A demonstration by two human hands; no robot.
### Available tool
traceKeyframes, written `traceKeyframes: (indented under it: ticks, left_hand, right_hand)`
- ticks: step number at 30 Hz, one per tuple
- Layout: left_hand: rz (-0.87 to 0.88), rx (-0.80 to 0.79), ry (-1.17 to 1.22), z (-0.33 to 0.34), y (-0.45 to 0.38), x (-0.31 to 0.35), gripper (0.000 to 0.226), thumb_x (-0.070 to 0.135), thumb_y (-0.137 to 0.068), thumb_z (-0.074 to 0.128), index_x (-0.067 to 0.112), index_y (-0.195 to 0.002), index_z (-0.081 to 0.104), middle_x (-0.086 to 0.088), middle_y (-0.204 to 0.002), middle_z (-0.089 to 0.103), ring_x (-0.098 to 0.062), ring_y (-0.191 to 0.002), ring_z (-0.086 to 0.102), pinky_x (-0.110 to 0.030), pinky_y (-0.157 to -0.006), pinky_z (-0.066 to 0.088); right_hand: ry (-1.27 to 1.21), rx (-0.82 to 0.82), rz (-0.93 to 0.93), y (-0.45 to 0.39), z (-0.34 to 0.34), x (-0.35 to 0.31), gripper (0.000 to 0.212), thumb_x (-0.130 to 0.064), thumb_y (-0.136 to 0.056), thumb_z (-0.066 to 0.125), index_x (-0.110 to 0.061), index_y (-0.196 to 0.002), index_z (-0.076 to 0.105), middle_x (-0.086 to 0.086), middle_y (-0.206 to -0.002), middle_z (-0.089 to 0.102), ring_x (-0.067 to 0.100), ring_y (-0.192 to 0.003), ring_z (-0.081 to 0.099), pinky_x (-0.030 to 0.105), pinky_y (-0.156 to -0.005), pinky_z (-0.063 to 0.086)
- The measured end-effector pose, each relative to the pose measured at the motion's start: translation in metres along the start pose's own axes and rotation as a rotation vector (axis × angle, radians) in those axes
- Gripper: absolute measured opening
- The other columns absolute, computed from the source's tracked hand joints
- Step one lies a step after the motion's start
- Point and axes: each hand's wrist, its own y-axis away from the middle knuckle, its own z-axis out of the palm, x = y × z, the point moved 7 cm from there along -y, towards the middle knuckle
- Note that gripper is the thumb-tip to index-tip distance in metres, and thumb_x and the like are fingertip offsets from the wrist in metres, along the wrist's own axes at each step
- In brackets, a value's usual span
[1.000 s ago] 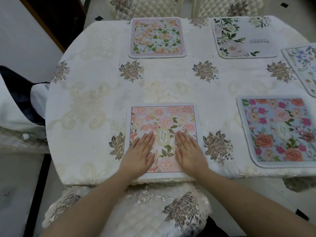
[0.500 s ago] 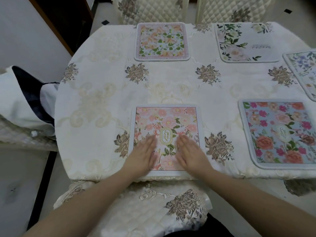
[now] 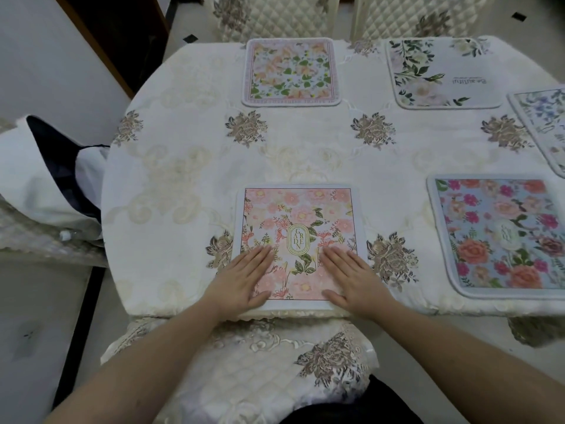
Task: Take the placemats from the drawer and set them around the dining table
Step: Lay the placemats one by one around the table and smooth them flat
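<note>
A pink floral placemat marked "GARDEN" lies at the near edge of the dining table. My left hand and my right hand rest flat on its near half, fingers straight, one on each side of the emblem. Other placemats lie around the table: a peach-and-green one at the far side, a white one with green leaves beside it, a pale one with blue flowers at the right edge, and a blue one with roses at the near right.
A quilted chair seat is pushed against the table right below my hands. Two quilted chair backs stand at the far side. White and dark cloth lies on a seat to the left.
Both hands slid apart and slightly toward me along the pink placemat, staying flat. The camera has shifted a little, so the table sits lower in view.
</note>
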Motion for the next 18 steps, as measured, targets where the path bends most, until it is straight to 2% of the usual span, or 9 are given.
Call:
traceKeyframes:
  ticks: [3,9,12,15,17,18]
  left_hand:
    - [-0.036,-0.043,0.030,0.001,0.015,-0.018,0.075,0.058,-0.100,0.029,0.017,-0.157,0.006,-0.001,-0.165,0.003,-0.014,-0.152,0.003,-0.036,-0.121,0.005]
    - [-0.110,-0.083,0.042,-0.003,0.042,-0.048,0.068,0.050,-0.100,0.031,0.010,-0.154,0.024,-0.006,-0.162,0.021,-0.017,-0.149,0.022,-0.039,-0.118,0.021]
    - [-0.122,-0.082,0.008,-0.009,0.045,-0.047,0.065,0.050,-0.100,0.032,0.011,-0.152,0.031,-0.004,-0.160,0.027,-0.015,-0.147,0.026,-0.038,-0.117,0.023]
    - [-0.150,-0.072,-0.029,-0.020,0.041,-0.044,0.058,0.044,-0.098,0.034,0.012,-0.145,0.047,-0.003,-0.152,0.043,-0.015,-0.138,0.044,-0.036,-0.112,0.027]
    - [-0.155,-0.098,-0.064,-0.026,0.035,-0.038,0.058,0.041,-0.094,0.033,0.009,-0.136,0.057,-0.007,-0.143,0.053,-0.020,-0.126,0.057,-0.037,-0.108,0.036]
    - [-0.164,-0.113,-0.074,-0.029,0.032,-0.034,0.061,0.042,-0.093,0.029,0.008,-0.137,0.055,-0.009,-0.144,0.052,-0.023,-0.125,0.058,-0.037,-0.107,0.039]
  right_hand:
    - [-0.027,-0.031,0.084,0.010,0.003,0.016,0.074,-0.060,-0.099,0.021,-0.016,-0.157,0.008,0.001,-0.164,0.006,0.017,-0.151,0.007,0.038,-0.121,0.010]
    - [-0.025,-0.045,0.175,0.019,0.001,0.028,0.067,-0.055,-0.101,0.021,-0.013,-0.153,0.028,0.003,-0.160,0.026,0.016,-0.147,0.025,0.039,-0.116,0.020]
    - [-0.016,-0.052,0.222,0.025,0.001,0.030,0.066,-0.053,-0.102,0.019,-0.013,-0.153,0.027,0.003,-0.159,0.025,0.016,-0.146,0.026,0.038,-0.116,0.017]
    - [0.002,-0.049,0.286,0.032,0.002,0.033,0.063,-0.050,-0.101,0.022,-0.012,-0.150,0.033,0.005,-0.156,0.033,0.018,-0.142,0.035,0.035,-0.117,0.011]
    - [0.001,-0.035,0.323,0.036,-0.001,0.035,0.065,-0.048,-0.098,0.021,-0.010,-0.147,0.041,0.006,-0.152,0.042,0.020,-0.138,0.043,0.034,-0.117,0.016]
    - [-0.003,-0.026,0.331,0.038,-0.003,0.034,0.068,-0.048,-0.096,0.018,-0.010,-0.147,0.041,0.007,-0.152,0.041,0.020,-0.139,0.042,0.034,-0.118,0.018]
